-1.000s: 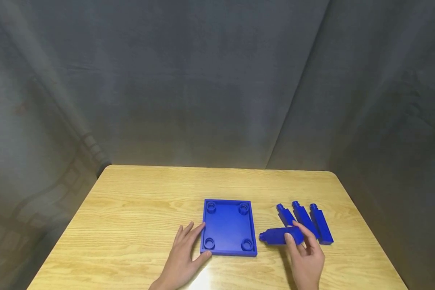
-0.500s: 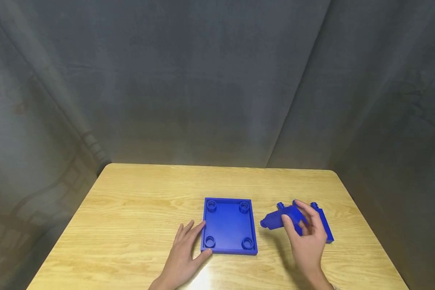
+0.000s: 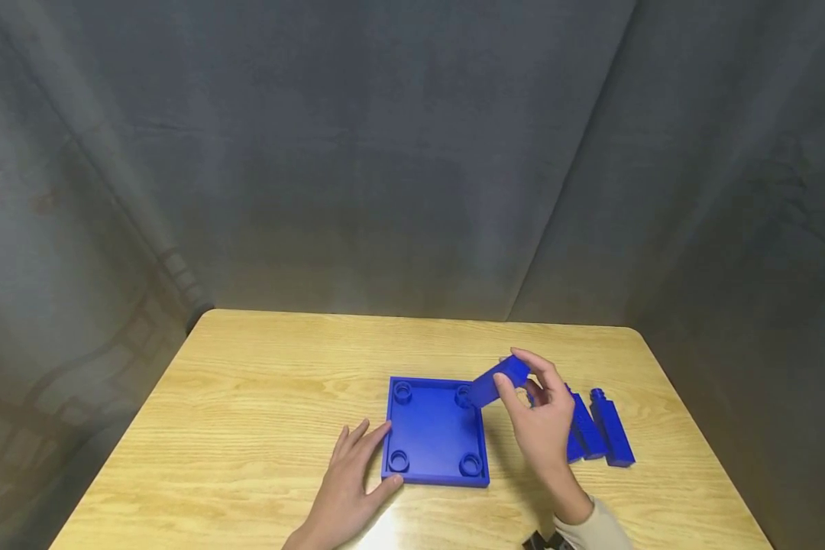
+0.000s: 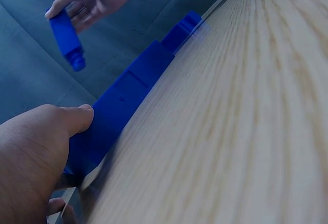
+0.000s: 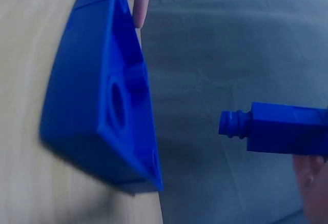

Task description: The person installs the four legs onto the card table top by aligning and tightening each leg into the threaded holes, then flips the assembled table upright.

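Observation:
A blue square tabletop with a raised rim lies underside up on the table, a round socket in each corner. My left hand rests at its near-left corner, fingers fairly straight, thumb touching the front edge and index finger the left edge. In my right hand a blue square table leg is pinched between thumb and fingers, tilted above the far-right socket. Its threaded end shows in the right wrist view, apart from the tabletop; in the head view that end is hidden.
Several blue table legs lie to the right on the wooden table, one leg outermost and others partly behind my right hand. A grey curtain hangs beyond the table's far edge.
My right hand has lifted the table leg from beside the other legs and carried it left, over the tabletop's far-right corner, tilting its threaded end downward. The left hand has stayed put.

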`<state>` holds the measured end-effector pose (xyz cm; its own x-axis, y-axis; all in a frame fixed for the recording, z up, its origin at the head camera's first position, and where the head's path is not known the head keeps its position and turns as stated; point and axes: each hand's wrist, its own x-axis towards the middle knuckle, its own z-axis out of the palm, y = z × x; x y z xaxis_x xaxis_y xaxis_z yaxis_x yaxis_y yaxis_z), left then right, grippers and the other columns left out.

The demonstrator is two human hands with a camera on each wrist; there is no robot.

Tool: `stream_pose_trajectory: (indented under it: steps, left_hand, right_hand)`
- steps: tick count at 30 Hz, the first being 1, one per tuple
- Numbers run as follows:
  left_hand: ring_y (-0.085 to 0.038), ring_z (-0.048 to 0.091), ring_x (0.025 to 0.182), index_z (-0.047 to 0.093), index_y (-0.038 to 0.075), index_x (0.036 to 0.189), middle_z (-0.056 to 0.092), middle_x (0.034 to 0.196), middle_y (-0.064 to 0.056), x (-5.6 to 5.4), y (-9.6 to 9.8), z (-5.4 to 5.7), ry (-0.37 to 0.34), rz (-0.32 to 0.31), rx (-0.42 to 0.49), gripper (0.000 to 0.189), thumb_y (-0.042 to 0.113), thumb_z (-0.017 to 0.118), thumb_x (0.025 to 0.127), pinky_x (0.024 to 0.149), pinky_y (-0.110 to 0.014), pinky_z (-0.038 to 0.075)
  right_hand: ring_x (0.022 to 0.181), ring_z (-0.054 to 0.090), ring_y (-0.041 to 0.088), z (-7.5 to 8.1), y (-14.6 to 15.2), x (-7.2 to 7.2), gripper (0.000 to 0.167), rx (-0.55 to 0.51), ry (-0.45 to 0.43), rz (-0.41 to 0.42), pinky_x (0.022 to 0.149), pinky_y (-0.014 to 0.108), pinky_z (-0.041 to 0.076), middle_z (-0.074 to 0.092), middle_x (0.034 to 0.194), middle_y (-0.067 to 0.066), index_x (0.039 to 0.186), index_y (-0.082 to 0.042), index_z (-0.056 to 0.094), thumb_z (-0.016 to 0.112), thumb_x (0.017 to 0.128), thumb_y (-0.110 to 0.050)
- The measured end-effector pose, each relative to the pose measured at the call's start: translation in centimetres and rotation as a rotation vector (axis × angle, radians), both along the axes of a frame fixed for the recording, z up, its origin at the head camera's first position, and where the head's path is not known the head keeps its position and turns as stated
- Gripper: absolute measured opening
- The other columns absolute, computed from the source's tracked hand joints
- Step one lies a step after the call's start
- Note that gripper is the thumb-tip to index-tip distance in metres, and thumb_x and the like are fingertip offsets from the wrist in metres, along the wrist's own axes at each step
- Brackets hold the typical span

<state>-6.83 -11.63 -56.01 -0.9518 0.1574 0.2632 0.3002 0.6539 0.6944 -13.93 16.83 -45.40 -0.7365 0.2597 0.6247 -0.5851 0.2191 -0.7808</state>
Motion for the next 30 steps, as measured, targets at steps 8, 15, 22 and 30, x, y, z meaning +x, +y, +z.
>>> stream_pose_trajectory:
  steps: [8,15,22,30]
  left_hand:
    - [-0.051,0.043,0.157,0.057,0.022,0.163,0.059,0.163,-0.014,0.0,0.0,0.1,0.001,0.0,0.011,0.075,0.052,0.079,0.099,0.125,-0.082,0.025]
    - [-0.049,0.044,0.157,0.057,0.023,0.163,0.06,0.163,-0.011,0.0,0.1,0.1,0.005,0.0,0.008,0.075,0.052,0.079,0.098,0.127,-0.079,0.024]
    - [-0.043,0.047,0.157,0.058,0.02,0.162,0.063,0.16,-0.005,-0.2,-0.1,0.0,0.044,-0.008,0.003,0.074,0.051,0.08,0.098,0.13,-0.071,0.021]
    - [-0.044,0.046,0.157,0.058,0.022,0.162,0.062,0.161,-0.005,-0.2,-0.1,-0.1,0.037,-0.009,0.001,0.074,0.053,0.079,0.098,0.13,-0.071,0.022]
  right_hand:
    - [0.112,0.07,0.009,0.5,-2.8,-2.4,0.042,-0.035,0.017,0.046,0.093,0.016,0.06,0.077,0.124,-0.005,0.129,0.01,0.073,0.082,0.088,0.016]
    - [0.104,0.072,0.008,0.7,-4.8,-4.2,0.042,0.002,0.021,0.099,0.091,0.017,0.062,0.079,0.117,0.01,0.129,0.008,0.074,0.084,0.089,0.013]
    - [0.103,0.074,0.01,-0.2,-6.5,-5.3,0.041,0.064,-0.017,0.138,0.091,0.017,0.061,0.081,0.117,0.019,0.13,-0.002,0.077,0.088,0.091,0.004]
    - [0.097,0.078,0.024,-1.4,-7.8,-5.7,0.042,0.107,-0.056,0.156,0.089,0.02,0.063,0.082,0.12,0.015,0.129,-0.003,0.079,0.09,0.089,0.002]
